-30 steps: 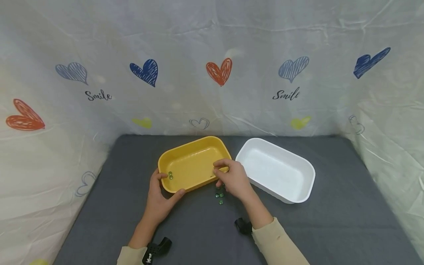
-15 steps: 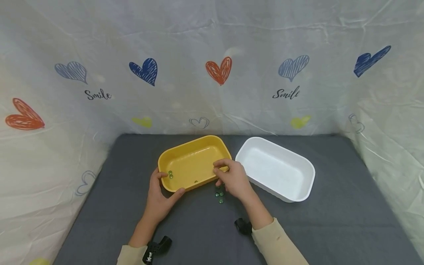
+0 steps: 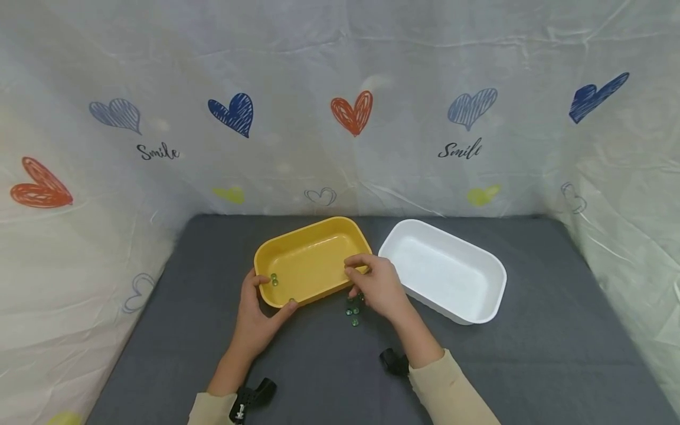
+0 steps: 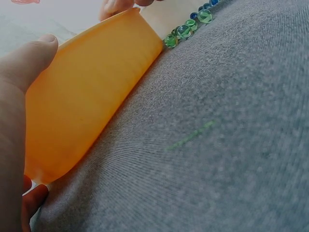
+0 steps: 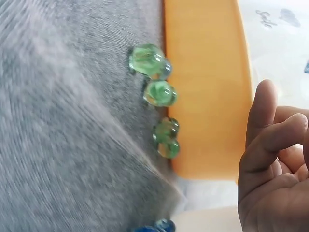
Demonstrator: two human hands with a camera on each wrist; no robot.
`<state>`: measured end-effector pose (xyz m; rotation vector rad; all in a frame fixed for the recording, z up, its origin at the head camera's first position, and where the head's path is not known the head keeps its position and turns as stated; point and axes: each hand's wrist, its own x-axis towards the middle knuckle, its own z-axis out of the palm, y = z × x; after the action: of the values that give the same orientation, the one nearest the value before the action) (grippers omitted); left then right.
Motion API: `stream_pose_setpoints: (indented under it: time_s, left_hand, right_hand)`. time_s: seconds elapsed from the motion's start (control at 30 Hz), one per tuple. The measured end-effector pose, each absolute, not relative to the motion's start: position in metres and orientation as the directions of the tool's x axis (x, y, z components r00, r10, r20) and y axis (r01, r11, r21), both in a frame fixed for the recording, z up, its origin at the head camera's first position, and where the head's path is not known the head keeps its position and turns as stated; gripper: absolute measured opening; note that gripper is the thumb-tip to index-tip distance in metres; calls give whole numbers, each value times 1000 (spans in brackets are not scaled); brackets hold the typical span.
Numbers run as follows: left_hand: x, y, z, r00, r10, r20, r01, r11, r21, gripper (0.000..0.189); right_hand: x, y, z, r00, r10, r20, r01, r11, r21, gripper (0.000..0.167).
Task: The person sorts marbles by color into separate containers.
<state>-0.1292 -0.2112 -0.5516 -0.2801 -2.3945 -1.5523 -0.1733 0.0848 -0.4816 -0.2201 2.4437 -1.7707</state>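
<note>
Green marbles [image 3: 355, 322] lie in two places before you: a small cluster on the grey tabletop [image 3: 324, 378], close along the near side of the yellow tray [image 3: 310, 262], and a few inside that tray. Two of those inside sit together at its left end, near your index finger; a third shows at the near wall, right by the tip of your left thumb.

Your left hand [image 3: 254, 319] grips the tray at its left near corner, thumb on the near rim and index finger reaching over the end. Your right hand [image 3: 378, 284] hovers at the tray's right near corner, above the outside cluster. Its thumb and index finger point in over the rim with a slight gap between their tips, and its fingers bend loosely; you appear to have nothing in them.

From your right wrist, the outside marbles line up beside the tray's wall, some overlapping, so you cannot count them surely. Blue marbles [image 5: 165, 225] show further along, next to the white tray [image 3: 438, 304], which stands just right of the yellow one, angled away. Behind it all hangs a pale curtain [image 3: 398, 159] printed with hearts and "Smile".
</note>
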Motion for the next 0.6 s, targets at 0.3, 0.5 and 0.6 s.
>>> stream_pose_setpoints:
  time_s: [0.3,0.5,0.6]
  left_hand:
    - [-128,-213,-551,-940,12,340,314,418,853,73]
    - [-129,-212,-553,-940,17,342,317,417,852,72]
    - [-129,-212,-554,-940,14,341,314,429,847,72]
  right_hand:
    - [-155,96,-475,-991,-130,12,-43,240,-970,24]
    - [-143,104,-481,-995,-100,-21,-4,244,-970,17]
    - [-140,108,-486,-994,-105,-33,6,255,-967,15]
